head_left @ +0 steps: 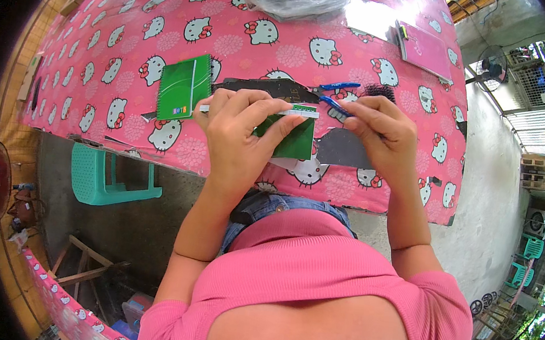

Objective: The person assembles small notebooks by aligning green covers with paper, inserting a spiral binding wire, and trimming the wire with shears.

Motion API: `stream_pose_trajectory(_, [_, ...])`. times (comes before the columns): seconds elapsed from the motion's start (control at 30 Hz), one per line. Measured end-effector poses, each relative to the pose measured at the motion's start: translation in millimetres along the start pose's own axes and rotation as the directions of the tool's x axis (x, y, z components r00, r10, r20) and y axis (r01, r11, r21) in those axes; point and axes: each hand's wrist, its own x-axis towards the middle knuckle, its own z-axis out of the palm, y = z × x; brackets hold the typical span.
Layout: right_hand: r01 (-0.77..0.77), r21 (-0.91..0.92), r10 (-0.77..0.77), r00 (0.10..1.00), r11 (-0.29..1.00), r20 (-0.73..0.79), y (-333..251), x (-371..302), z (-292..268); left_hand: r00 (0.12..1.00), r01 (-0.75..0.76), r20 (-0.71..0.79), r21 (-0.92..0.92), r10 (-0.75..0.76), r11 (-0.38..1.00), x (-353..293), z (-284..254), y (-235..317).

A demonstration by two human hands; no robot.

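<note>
My left hand [241,125] is closed on a small green notebook [297,143] at the table's near edge, thumb on its face. A narrow white strip [306,114] runs along the notebook's top edge under those fingers. To the right, my right hand [382,134] has its thumb and fingers pinched together; whatever may be between them is too small to make out. Its fingertips meet the lower handle of blue-handled pliers [341,85] in this view, and I cannot tell whether they touch. Behind the notebook lies a dark, torn-looking sheet [260,88].
Left of my hands lies another green spiral notebook [176,90]. A dark grey piece [345,148] and black bristly coils [380,91] are at the right. Farther back are a clear plastic bag [297,0] and a pink notebook [425,50]. A turquoise stool [93,177] stands beside the table.
</note>
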Motion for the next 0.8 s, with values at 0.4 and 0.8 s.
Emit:
stream_pose_trajectory(0.4, [0.191, 0.122, -0.21, 0.961, 0.974, 0.177, 3.4, 21.7, -0.6, 1.0, 0.009, 0.007, -0.062, -0.009, 0.998, -0.3, 1.1, 0.4])
stream_pose_trajectory(0.8, [0.207, 0.145, -0.233, 0.952, 0.968, 0.199, -1.7, 18.2, 13.6, 0.999, -0.011, -0.051, 0.023, 0.012, 1.0, -6.3, 4.8, 5.0])
